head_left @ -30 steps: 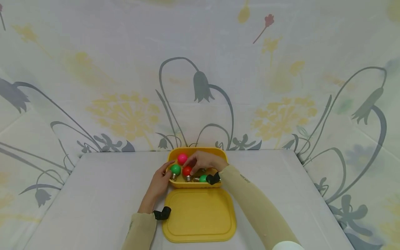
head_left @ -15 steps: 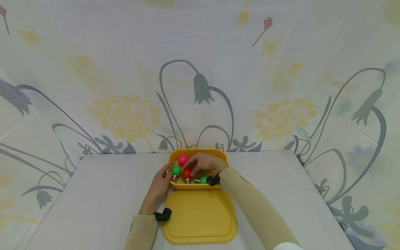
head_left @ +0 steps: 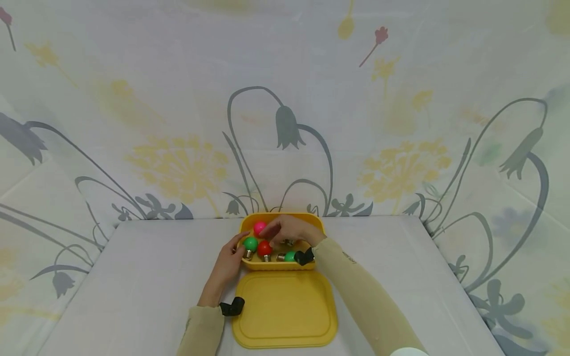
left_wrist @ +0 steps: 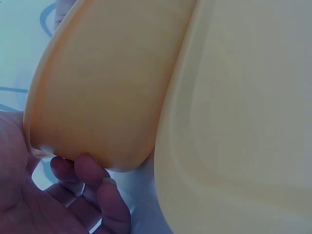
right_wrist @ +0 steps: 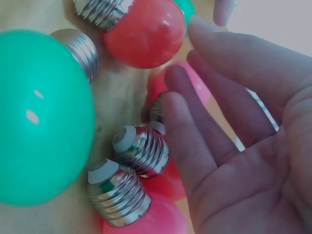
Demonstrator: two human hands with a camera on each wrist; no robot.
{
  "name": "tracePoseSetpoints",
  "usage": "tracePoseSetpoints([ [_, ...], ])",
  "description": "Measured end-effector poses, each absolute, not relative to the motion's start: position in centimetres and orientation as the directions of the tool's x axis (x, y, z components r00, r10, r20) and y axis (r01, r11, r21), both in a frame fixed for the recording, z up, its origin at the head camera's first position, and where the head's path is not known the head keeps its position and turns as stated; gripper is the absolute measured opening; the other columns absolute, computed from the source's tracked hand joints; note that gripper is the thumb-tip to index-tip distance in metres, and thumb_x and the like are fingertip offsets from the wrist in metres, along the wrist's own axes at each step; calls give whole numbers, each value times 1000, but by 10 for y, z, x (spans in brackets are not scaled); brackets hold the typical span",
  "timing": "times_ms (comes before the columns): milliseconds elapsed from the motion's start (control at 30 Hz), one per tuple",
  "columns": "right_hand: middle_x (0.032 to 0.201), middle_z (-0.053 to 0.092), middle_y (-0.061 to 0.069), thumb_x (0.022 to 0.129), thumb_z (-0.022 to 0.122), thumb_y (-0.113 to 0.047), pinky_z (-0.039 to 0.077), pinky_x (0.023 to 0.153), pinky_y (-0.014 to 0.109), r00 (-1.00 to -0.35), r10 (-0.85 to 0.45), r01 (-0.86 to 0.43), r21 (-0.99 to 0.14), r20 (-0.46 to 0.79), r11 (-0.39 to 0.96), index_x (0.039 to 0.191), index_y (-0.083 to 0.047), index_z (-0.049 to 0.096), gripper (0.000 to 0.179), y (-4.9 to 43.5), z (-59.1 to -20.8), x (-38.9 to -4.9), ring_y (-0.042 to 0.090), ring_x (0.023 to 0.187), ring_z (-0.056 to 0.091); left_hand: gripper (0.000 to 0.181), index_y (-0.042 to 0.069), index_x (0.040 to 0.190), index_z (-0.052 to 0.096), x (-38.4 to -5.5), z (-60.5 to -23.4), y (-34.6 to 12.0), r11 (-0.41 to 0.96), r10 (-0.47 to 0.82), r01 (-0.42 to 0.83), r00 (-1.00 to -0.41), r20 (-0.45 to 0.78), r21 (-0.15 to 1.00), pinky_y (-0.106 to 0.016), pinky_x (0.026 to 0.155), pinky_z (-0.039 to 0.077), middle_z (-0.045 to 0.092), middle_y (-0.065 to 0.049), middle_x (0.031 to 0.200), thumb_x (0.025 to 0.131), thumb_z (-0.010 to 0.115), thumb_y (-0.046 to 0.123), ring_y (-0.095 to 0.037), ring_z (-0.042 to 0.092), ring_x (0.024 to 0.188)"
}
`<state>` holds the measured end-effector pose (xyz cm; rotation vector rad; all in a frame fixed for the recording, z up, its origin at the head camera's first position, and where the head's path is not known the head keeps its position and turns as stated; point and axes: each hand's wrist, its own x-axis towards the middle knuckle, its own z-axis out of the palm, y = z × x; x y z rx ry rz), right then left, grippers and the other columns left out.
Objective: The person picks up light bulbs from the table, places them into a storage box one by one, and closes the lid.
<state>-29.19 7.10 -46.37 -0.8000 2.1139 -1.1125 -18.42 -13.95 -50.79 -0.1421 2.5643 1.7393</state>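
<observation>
A yellow plastic box (head_left: 278, 266) holds several coloured light bulbs. At its left end, my left hand (head_left: 228, 258) grips the wall, its curled fingertips (left_wrist: 87, 168) against the outside. Over the middle of the box hovers my right hand (head_left: 291, 230), fingers loosely spread with nothing between them. Its thumb is close beside a red bulb (right_wrist: 146, 34); I cannot tell whether they touch. A green bulb (head_left: 251, 243) stands left of the red one, and a pink bulb (head_left: 260, 227) lies behind. Further bulbs, including another green one (head_left: 290, 256), are partly hidden under the right hand.
The yellow lid (head_left: 285, 310) lies flat on the white table (head_left: 147, 287), right in front of the box. Behind the box rises a flower-printed cloth (head_left: 285, 163). Black wrist straps with cameras (head_left: 232, 306) sit on both wrists.
The right fingers have loosened from the red bulb and lifted slightly. That bulb sits a touch further left in the box. The left hand keeps its place.
</observation>
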Motion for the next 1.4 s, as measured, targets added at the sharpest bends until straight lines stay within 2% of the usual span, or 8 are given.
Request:
tracePoseSetpoints([
  [133, 119, 69, 6, 87, 73, 0, 50, 93, 31, -619, -755, -219, -875, -217, 432, 125, -4, 70, 38, 69, -460, -292, 17, 109, 63, 45, 19, 145, 53, -184, -508, -140, 368, -60, -104, -994, -88, 924, -44, 93, 37, 51, -15, 131, 100, 46, 15, -31, 44, 113],
  [200, 121, 68, 9, 87, 72, 0, 50, 93, 31, -614, -762, -216, -884, -207, 415, 125, -2, 69, 38, 68, -460, -292, 18, 110, 63, 46, 19, 145, 53, -184, -508, -140, 368, -60, -104, -994, -89, 924, -42, 91, 36, 52, -14, 130, 100, 46, 15, -30, 44, 113],
  [433, 122, 67, 16, 88, 70, 0, 50, 93, 31, -625, -761, -223, -895, -174, 387, 126, 1, 67, 38, 70, -456, -292, 20, 111, 64, 45, 18, 144, 53, -185, -508, -139, 367, -53, -88, -996, -74, 926, -42, 89, 36, 52, -14, 128, 100, 46, 14, -30, 45, 112],
  [667, 122, 68, 11, 90, 70, -6, 51, 90, 31, -671, -729, -278, -864, -137, 419, 125, -3, 69, 35, 75, -447, -290, 18, 107, 64, 45, 17, 145, 53, -184, -508, -139, 364, -50, -88, -996, -74, 927, -42, 89, 37, 52, -15, 129, 100, 46, 14, -30, 45, 112],
  [867, 122, 68, 13, 91, 69, -6, 50, 93, 32, -678, -726, -294, -863, -114, 410, 125, -2, 69, 34, 79, -444, -290, 19, 108, 64, 46, 17, 145, 52, -184, -509, -139, 365, -52, -87, -996, -73, 927, -42, 95, 38, 51, -15, 135, 100, 46, 13, -30, 44, 114],
  [1067, 124, 66, 14, 92, 69, -7, 50, 95, 33, -683, -723, -276, -877, -108, 392, 126, -1, 68, 34, 83, -444, -289, 19, 110, 64, 45, 18, 145, 53, -185, -510, -140, 366, -56, -86, -996, -70, 927, -38, 83, 38, 53, -14, 122, 100, 45, 13, -28, 47, 108],
  [1300, 124, 66, 17, 93, 67, -6, 51, 92, 32, -710, -698, -239, -899, -95, 366, 126, 1, 67, 34, 88, -441, -283, 18, 106, 65, 44, 16, 144, 54, -185, -510, -140, 356, -45, -61, -998, -47, 932, -43, 98, 36, 52, -15, 134, 101, 45, 13, -29, 44, 116],
  [1400, 122, 67, 16, 93, 68, -7, 51, 92, 32, -723, -686, -247, -899, -77, 361, 123, -1, 69, 31, 90, -443, -282, 17, 105, 65, 44, 16, 144, 53, -185, -509, -140, 357, -47, -63, -998, -49, 932, -43, 98, 36, 52, -15, 135, 101, 45, 13, -30, 44, 116],
])
